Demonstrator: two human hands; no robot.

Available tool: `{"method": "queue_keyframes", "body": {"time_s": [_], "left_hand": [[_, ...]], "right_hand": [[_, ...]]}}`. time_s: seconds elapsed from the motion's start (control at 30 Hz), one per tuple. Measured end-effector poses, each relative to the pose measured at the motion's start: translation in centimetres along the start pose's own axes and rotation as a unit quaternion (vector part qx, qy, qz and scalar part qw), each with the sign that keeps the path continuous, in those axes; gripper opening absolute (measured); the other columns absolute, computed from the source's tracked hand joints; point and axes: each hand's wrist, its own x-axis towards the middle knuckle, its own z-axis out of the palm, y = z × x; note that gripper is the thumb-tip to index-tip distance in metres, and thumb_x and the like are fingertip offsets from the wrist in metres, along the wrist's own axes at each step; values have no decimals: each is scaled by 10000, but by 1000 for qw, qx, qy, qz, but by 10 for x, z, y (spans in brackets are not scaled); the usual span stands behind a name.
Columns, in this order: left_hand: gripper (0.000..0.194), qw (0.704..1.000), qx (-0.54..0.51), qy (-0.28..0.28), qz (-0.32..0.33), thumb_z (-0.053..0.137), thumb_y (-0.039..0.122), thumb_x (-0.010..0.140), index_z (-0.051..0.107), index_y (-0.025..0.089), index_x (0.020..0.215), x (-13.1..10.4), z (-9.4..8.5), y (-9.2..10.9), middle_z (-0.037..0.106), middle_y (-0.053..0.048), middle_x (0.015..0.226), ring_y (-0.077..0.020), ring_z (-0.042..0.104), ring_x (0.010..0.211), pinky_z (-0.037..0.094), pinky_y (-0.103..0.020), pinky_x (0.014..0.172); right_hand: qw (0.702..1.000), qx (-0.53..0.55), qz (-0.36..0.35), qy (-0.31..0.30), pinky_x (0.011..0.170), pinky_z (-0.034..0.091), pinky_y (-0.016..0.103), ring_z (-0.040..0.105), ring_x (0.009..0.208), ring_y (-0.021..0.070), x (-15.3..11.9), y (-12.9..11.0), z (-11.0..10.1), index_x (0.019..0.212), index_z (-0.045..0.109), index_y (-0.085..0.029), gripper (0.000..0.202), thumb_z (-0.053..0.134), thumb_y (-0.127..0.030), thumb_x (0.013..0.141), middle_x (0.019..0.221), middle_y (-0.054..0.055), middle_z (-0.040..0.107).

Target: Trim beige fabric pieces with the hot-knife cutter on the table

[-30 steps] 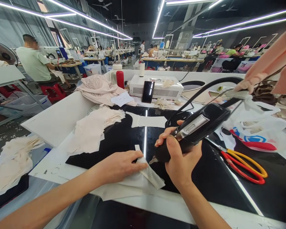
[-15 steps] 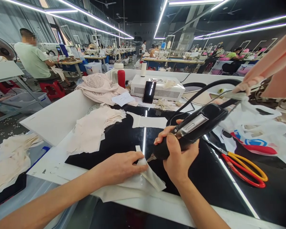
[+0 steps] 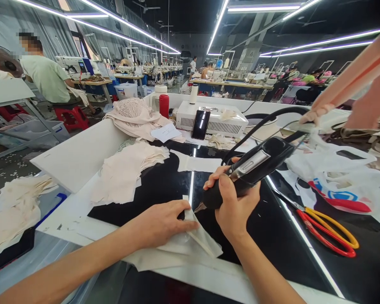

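A cream fabric piece (image 3: pixel 205 241) lies at the front edge of the black work surface, with a narrow folded strip along its side. My left hand (image 3: pixel 164 221) grips and presses this fabric, thumb and forefinger on either side of a small gap at the fold. Wrapped in my right hand (image 3: pixel 236 207) is a black corded hand tool (image 3: pixel 256 162) with a silver lever along its body. Its tip points down and left, just beside the fabric near my left fingertips; whether it touches cannot be made out. A white label-like strip end (image 3: pixel 185 197) sticks up past my left forefinger.
Orange-and-red-handled scissors (image 3: pixel 327 228) lie to the right, beside a white plastic bag (image 3: pixel 338 169). Stacked cream pieces (image 3: pixel 123 171) sit at left. Behind stand a phone (image 3: pixel 200 124), a white vented box (image 3: pixel 221 120) and a red bottle (image 3: pixel 164 105). A co-worker (image 3: pixel 46 76) sits far left.
The tool in my right hand has shifted slightly left and down. My left hand stays on the fabric, its thumb slightly farther right. The camera view has moved a little.
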Motion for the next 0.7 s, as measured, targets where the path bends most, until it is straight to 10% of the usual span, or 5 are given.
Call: {"method": "queue_keyframes", "body": {"time_s": [0.7], "left_hand": [[685,1000,-2,-7,-17,566,-12,882,564,356,1459,0,0,-1,513,-144,1458,-293,655,1208,622,-397,916]], "right_hand": [[1000,11,9,-7,554,537,276,605,576,119,3,9,6,1085,535,-268,286,747,-258,893,806,-69,646]]}}
